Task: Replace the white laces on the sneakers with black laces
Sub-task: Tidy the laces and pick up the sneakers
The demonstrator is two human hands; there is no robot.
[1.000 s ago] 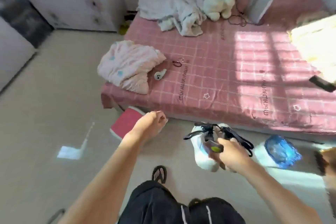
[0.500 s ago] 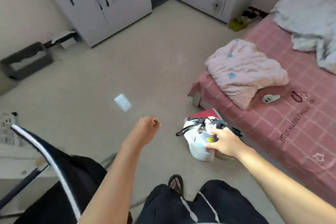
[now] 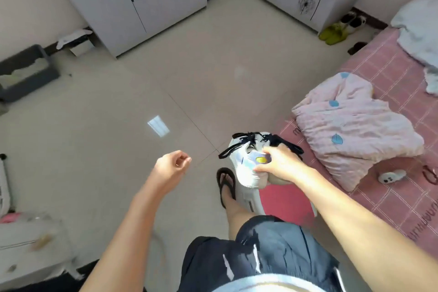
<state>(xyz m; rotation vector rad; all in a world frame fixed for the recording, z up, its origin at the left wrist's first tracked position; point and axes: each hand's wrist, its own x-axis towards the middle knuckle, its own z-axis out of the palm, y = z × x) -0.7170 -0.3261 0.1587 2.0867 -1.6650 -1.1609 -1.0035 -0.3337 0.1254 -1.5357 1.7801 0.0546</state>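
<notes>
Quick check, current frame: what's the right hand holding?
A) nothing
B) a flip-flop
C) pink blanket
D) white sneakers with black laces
D: the right hand has its grip curled round the white sneakers, carried above the floor, with black laces trailing off the top; the left hand holds nothing.
</notes>
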